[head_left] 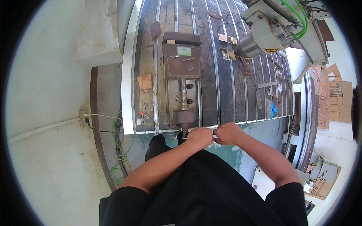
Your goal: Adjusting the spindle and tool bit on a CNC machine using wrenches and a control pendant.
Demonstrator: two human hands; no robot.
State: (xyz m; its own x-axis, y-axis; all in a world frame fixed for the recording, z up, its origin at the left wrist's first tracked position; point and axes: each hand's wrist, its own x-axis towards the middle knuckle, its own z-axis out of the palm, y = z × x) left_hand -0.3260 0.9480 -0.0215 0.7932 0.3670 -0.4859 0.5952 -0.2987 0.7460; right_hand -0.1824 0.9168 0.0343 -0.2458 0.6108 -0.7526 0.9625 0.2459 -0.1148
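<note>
A rusty machine vise (183,64) is fixed on the slotted bed, its threaded screw (183,90) running toward me. At its near end, a metal crank handle (215,135) reaches rightward along the bed's front edge. My left hand (201,137) is closed round this handle, close to the screw end. Beside it, my right hand (229,133) is also closed on the handle, farther right. The fingers hide most of the handle; only a short bright piece shows between the hands. Several small metal pieces (187,59) lie on top of the vise.
A grey spindle head (260,37) with green hoses hangs over the bed at upper right. A blue brush (272,110), a wrench (274,95) and a steel square (267,84) lie at right. A red-handled tool (144,114) lies left. Cables (120,150) run down the left floor.
</note>
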